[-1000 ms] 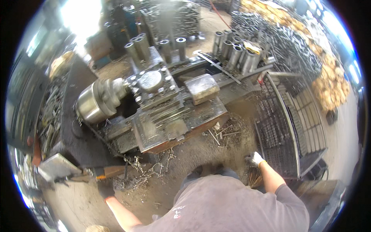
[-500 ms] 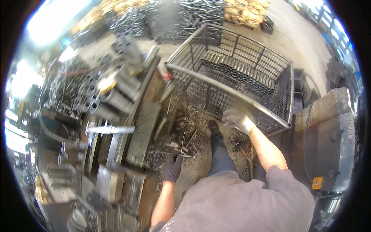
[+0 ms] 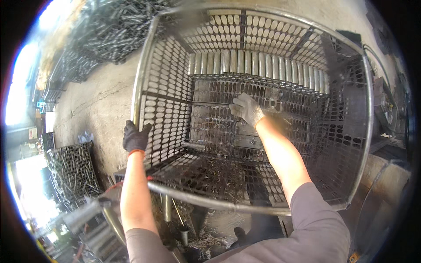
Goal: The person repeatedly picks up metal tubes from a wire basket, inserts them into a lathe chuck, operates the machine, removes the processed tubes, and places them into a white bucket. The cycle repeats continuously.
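A large metal mesh basket (image 3: 252, 207) with a tubular rim takes up the middle of the view. My left hand (image 3: 136, 138), in a dark glove, is closed around the left part of that rim. Reaching inside over the basket's floor is my right hand (image 3: 246, 110), in a pale glove. Its fingers are partly spread with nothing visible in them. Beyond the right hand, a stack of short metal tubes (image 3: 258, 64) lies side by side along the far wall of the basket.
Heaped metal parts (image 3: 118, 33) lie at the far left, and a bin of rods (image 3: 74, 171) stands lower left. A large metal housing (image 3: 379, 182) is at the right. Blurred tubes (image 3: 94, 223) sit near my left forearm.
I have moved up to the basket, which now fills the view. My left hand has come from the lower left onto its rim; my right hand has moved inside over its floor.
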Demonstrator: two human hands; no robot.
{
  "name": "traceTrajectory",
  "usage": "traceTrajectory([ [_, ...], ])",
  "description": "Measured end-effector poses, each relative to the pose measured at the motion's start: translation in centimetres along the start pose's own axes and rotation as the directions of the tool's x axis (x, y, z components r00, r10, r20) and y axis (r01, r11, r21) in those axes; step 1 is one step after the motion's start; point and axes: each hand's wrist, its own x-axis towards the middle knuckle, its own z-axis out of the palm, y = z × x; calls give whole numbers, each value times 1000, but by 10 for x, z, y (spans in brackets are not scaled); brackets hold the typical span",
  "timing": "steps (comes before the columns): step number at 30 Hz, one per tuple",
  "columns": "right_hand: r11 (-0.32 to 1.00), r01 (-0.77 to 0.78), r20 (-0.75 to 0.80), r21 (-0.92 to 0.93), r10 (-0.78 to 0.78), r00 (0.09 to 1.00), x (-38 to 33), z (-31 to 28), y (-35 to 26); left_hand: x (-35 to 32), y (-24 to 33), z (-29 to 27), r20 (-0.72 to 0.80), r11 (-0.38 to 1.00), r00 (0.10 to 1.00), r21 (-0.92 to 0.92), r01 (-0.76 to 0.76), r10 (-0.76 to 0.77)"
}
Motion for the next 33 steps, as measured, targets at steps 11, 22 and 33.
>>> traceTrajectory([
  [11,735,147,-212,662,-4,977,300,-6,14,63,23,6,-28,996,999,83,38,-36],
  [22,720,256,-472,645,112,874,326,-1,-25,65,20,8,9,998,998,28,55,-56],
  [33,-82,404,405,-911,-354,843,-65,11,-75,31,38,-34,29,983,997,165,-81,77],
])
